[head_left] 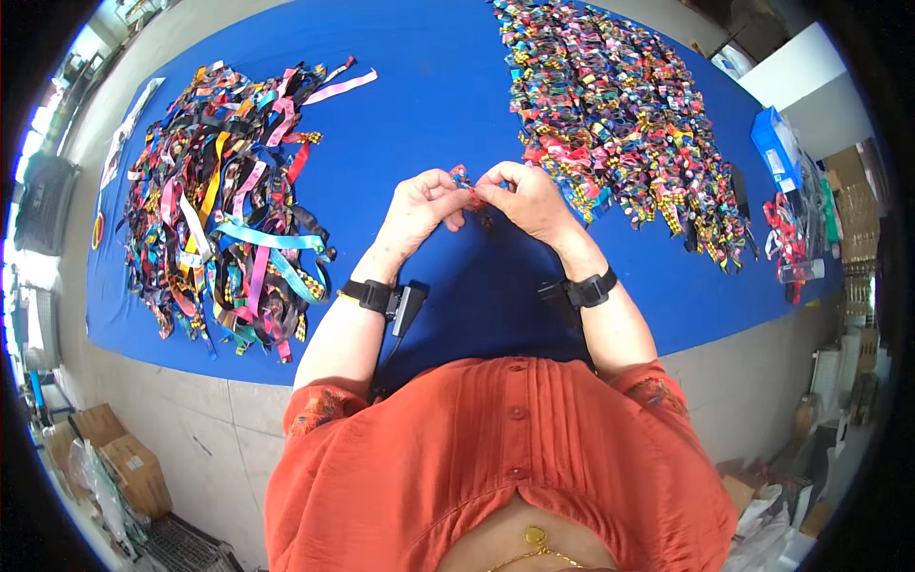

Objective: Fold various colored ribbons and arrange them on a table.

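Note:
Over the middle of the blue-covered table [410, 105], both hands meet at a small patterned ribbon [460, 176] in red, blue and dark colours. My left hand [419, 208] pinches it between thumb and fingers. From the other side, my right hand [526, 198] grips it with thumb and forefinger close to the left thumb. A bit of the ribbon pokes up between the hands and some hangs below; the fingers cover the rest. Each wrist wears a black strap, with a small device visible on the left one [405, 307].
Left of my hands lies a tangled heap of loose multicoloured ribbons [229, 181]. On the right, many small bunched or knotted ribbon pieces [610, 105] lie in dense rows. A blue box [777, 148] and red pieces [787, 238] sit by the right edge. Cardboard boxes [124, 462] stand on the floor.

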A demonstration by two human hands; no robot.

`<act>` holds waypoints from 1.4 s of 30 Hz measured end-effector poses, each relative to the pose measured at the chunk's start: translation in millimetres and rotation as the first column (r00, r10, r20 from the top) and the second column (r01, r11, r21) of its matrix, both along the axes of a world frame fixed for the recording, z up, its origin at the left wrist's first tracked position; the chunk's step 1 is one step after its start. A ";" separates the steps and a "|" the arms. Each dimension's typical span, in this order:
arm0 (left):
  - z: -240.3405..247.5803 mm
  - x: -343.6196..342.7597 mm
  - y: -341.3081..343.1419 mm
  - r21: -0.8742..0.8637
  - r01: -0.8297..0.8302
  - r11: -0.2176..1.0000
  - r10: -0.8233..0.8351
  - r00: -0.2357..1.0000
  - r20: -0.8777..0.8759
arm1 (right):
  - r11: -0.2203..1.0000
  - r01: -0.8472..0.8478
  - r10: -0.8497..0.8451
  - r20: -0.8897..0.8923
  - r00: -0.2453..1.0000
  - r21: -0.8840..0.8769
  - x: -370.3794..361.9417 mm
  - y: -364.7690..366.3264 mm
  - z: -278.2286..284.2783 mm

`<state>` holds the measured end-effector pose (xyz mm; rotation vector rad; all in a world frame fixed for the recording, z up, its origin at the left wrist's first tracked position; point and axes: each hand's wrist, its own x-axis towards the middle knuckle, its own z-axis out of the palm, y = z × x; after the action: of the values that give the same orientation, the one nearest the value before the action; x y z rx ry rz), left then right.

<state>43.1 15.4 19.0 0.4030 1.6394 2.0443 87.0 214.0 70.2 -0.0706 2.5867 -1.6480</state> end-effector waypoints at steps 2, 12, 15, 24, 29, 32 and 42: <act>3.3 -0.3 -0.9 0.075 0.008 0.997 -0.012 0.998 0.056 | 0.998 0.046 -0.043 -0.069 0.997 0.049 -3.0 6.1 -6.3; 6.9 3.6 -0.7 -0.073 0.183 0.980 -0.183 0.983 0.007 | 0.961 0.159 -0.106 -0.231 0.967 0.227 18.9 48.0 17.8; 6.0 5.2 0.6 -0.189 0.295 0.937 -0.304 0.953 -0.017 | 0.923 -0.032 0.162 -0.311 0.937 0.383 42.1 66.8 40.2; 0.3 4.9 1.2 -0.193 0.200 0.961 -0.206 0.978 -0.016 | 0.910 -0.160 0.132 0.099 0.986 0.383 145.6 163.1 90.3; -2.4 3.8 6.5 -0.177 0.170 0.969 -0.178 0.983 -0.031 | 0.844 0.050 -0.178 0.190 0.966 0.534 202.0 240.5 90.1; -3.5 3.8 7.5 -0.172 0.152 0.973 -0.158 0.987 -0.023 | 0.832 0.222 -0.386 0.244 0.889 0.508 227.9 293.5 77.3; -7.1 1.8 9.9 -0.148 0.100 0.984 -0.105 0.994 -0.028 | 0.720 0.416 -0.379 -0.188 0.906 0.555 242.9 380.5 22.2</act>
<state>44.9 25.4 11.9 0.4650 1.7395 1.8385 329.9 594.6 92.3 0.5186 3.1952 -0.8271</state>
